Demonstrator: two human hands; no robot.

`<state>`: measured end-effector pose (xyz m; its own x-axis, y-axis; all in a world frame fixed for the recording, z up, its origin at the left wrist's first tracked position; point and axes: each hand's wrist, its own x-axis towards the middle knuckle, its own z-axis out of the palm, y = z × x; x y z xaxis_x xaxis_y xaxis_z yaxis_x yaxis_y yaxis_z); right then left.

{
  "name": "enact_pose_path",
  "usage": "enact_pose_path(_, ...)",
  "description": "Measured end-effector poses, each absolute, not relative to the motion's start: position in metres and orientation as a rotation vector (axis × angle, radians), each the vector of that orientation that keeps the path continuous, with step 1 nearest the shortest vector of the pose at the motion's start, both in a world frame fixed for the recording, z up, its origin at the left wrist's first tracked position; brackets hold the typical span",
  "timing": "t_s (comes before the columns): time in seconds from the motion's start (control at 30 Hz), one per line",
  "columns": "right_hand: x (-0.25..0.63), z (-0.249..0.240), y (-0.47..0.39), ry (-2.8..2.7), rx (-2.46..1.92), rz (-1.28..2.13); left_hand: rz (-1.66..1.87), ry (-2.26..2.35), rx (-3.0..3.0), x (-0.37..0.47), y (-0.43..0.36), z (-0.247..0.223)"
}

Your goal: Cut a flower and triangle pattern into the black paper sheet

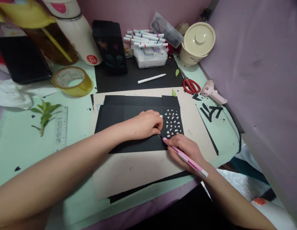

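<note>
Pale purple walls [256, 64] flank your mint-green counter [77, 123], where perforated black card [129, 116] lies on a cream sheet [129, 179]. Your left hand [148, 123], fingers curled closed, rests on it; your right hand [184, 147] pinches a pink craft knife [184, 157].

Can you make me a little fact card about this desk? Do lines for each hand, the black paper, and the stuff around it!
Left hand: curled, resting on the black paper
Right hand: gripping a pink pen-shaped tool, tip near the left hand
Black paper: lies on a pale sheet; small pale shapes dot its right side
Left side: leafy sprig, clear ruler, yellow tape roll
Right side: red-handled scissors, pink glue gun, black strips
Behind: white pen, markers on a clear box
</note>
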<state>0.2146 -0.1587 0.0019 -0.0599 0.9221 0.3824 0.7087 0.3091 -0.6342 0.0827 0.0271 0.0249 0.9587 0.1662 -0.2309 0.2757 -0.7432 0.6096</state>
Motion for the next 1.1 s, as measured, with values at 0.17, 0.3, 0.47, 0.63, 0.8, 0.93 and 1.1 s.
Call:
enact_pose_path(0.17,0.215,-0.002,-0.162,-1.826,-1.432,0.328,-0.275,0.407,2.459,0.096,0.024,0.029)
enact_pose_path(0.3,0.216,-0.005,-0.163,-1.811,-1.403,0.328,-0.260,0.437,2.456,0.098,0.024,0.028)
enact_pose_path(0.47,0.215,-0.004,-0.160,-1.814,-1.405,0.309,-0.268,0.411,2.477,0.097,0.025,0.026)
enact_pose_path(0.63,0.213,-0.003,-0.160,-1.851,-1.398,0.266,-0.269,0.416,2.489,0.097,0.024,0.026)
enact_pose_path(0.8,0.214,-0.005,-0.160,-1.881,-1.405,0.254,-0.286,0.419,2.501,0.096,0.022,0.027)
enact_pose_path(0.93,0.214,-0.005,-0.160,-1.905,-1.402,0.207,-0.297,0.419,2.496,0.095,0.022,0.028)
enact_pose_path(1.1,0.212,-0.003,-0.160,-1.919,-1.406,0.176,-0.326,0.424,2.492,0.096,0.021,0.030)
